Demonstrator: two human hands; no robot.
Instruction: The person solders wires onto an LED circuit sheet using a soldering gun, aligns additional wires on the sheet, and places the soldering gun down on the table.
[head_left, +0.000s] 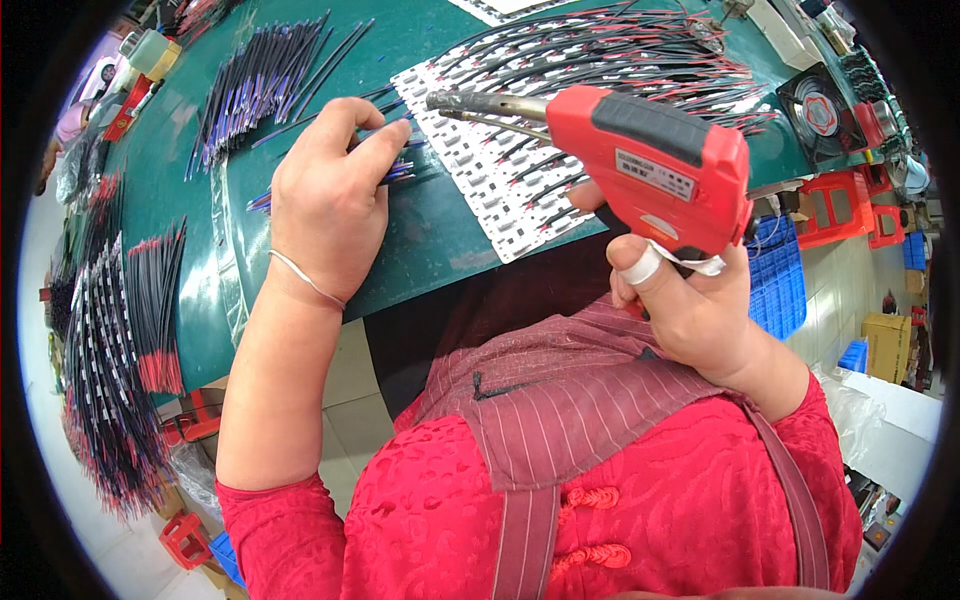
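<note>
Gripping a red and black soldering gun (625, 165), the right hand (705, 315) is closed around its handle, well apart from the left hand (330, 190). The gun's tip points left, above the left side of the white board sheet (455, 165) on the green table (430, 250). The left hand bends over dark wires (402, 172); I cannot tell whether its fingers pinch any. More wires (255, 90) lie far left.

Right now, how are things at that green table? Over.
Right hand gripping red soldering gun. Left hand at blue-black wires, grip unclear. Gun's metal tip partly blocking view of white panel.
</note>
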